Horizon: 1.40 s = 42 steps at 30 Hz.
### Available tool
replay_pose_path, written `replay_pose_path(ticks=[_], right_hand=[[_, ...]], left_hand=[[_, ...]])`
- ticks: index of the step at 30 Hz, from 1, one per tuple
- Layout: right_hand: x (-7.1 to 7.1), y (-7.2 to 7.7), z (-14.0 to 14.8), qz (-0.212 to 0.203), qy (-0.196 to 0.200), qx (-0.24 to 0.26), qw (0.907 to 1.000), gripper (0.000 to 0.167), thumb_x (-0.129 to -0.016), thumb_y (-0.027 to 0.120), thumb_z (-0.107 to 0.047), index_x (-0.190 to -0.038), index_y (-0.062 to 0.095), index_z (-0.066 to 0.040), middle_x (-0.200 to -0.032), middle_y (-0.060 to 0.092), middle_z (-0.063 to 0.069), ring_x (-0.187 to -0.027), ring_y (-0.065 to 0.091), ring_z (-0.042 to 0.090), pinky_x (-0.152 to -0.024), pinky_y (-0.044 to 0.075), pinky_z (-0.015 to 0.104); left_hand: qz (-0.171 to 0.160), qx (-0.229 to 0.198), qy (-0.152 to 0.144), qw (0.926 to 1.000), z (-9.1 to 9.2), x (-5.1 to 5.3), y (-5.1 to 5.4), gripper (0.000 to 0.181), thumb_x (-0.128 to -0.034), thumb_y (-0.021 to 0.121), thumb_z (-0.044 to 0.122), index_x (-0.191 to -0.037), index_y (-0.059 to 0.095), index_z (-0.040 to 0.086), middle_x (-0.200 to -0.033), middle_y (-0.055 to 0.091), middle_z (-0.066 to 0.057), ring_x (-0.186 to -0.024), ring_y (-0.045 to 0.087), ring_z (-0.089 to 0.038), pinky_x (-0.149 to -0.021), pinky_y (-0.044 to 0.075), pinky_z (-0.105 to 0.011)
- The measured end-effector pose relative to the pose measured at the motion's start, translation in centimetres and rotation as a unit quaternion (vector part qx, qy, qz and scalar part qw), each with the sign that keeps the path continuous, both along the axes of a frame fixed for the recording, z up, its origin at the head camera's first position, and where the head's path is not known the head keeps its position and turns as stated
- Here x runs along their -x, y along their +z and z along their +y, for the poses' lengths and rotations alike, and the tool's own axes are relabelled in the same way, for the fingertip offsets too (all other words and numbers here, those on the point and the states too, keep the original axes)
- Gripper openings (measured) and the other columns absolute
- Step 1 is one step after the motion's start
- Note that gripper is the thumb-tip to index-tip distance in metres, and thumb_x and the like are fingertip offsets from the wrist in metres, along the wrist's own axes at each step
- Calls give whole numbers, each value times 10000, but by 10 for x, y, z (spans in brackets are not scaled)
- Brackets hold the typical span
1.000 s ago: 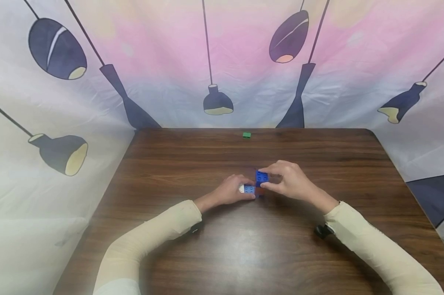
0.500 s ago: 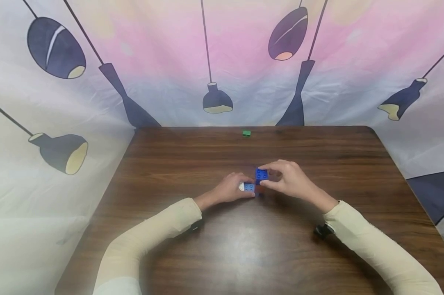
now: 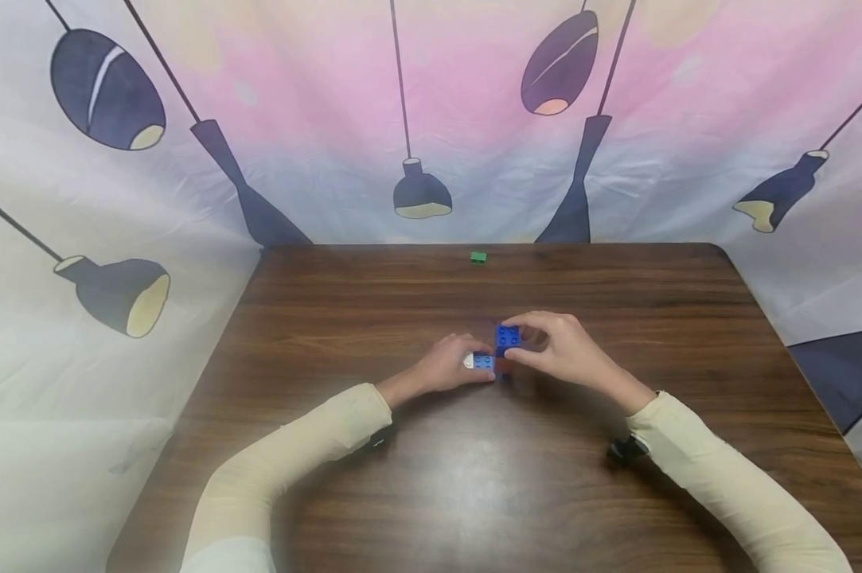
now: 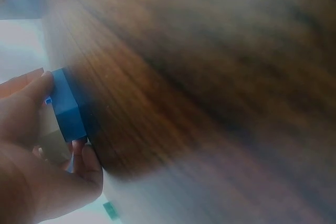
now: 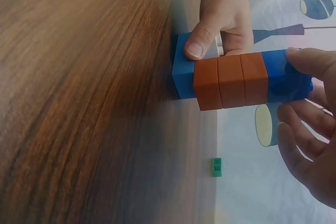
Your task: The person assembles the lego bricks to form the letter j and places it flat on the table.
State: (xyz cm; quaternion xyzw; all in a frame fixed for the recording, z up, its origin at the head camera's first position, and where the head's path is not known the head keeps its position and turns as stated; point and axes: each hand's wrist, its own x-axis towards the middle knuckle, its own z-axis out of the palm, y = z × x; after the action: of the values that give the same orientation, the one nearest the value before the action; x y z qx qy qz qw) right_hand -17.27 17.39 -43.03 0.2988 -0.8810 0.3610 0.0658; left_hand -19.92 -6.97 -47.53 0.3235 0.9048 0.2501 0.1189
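Near the table's middle, my right hand (image 3: 563, 348) pinches a dark blue toy brick (image 3: 508, 337) between thumb and fingers. In the right wrist view that blue brick (image 5: 283, 77) tops a column of three orange bricks (image 5: 231, 81). Low down beside the column is a blue base brick (image 5: 184, 77), with my left thumb pressed on it. My left hand (image 3: 448, 364) grips this base from the left, around a light blue studded brick (image 3: 483, 362) and a white brick (image 3: 469, 360). The left wrist view shows the base brick (image 4: 68, 106) under my fingers; its far side is hidden.
A small green brick (image 3: 478, 258) lies at the table's far edge. The wooden table (image 3: 373, 318) ends at a hanging cloth (image 3: 330, 159) printed with lamps, which rises behind and at both sides.
Both hands keep their hold in nearly the same place. The whole head view has shifted slightly, and the dark blue brick sits a touch straighter over the column.
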Motion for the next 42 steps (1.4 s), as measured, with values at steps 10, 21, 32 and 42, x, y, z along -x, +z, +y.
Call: replay_pose_path(ticks=[10, 21, 32, 42], right_hand=[[0, 0, 0, -33, -3, 24, 10000, 416, -860, 846, -248, -1233, 722, -113, -1008, 734, 6, -856, 661, 112, -676, 569, 298], [0, -1, -1, -70, -9, 77, 9999, 417, -860, 846, -252, -1237, 721, -123, -1007, 733, -6, -859, 658, 109, -679, 567, 308], [-1, -2, 1, -106, -69, 124, 9998, 479, -853, 853, -279, -1281, 696, -128, -1015, 734, -5, -876, 664, 121, -709, 567, 336], [-5, -7, 4, -486, -282, 149, 9983, 461, -875, 830, -323, -1272, 699, -128, -978, 736, -18, -884, 678, 145, -727, 567, 357]], left_hand=[[-45, -18, 34, 10000, 0, 1, -1, 474, -946, 723, 422, -1338, 678, 159, -1247, 686, -38, -1063, 595, -184, -941, 466, -375], [-171, -71, 13, 9998, -4, 1, 2, 529, -930, 744, 422, -1373, 638, 153, -1309, 668, -21, -1171, 594, -189, -1018, 461, -393], [-32, -159, 38, 9999, -24, -4, 7, 615, -894, 792, 393, -1406, 587, 122, -1322, 642, -50, -1202, 583, -216, -1011, 481, -407], [259, -200, 243, 9992, -43, -13, 8, 587, -869, 815, 377, -1364, 616, 133, -1320, 644, -43, -1257, 559, -234, -1085, 433, -450]])
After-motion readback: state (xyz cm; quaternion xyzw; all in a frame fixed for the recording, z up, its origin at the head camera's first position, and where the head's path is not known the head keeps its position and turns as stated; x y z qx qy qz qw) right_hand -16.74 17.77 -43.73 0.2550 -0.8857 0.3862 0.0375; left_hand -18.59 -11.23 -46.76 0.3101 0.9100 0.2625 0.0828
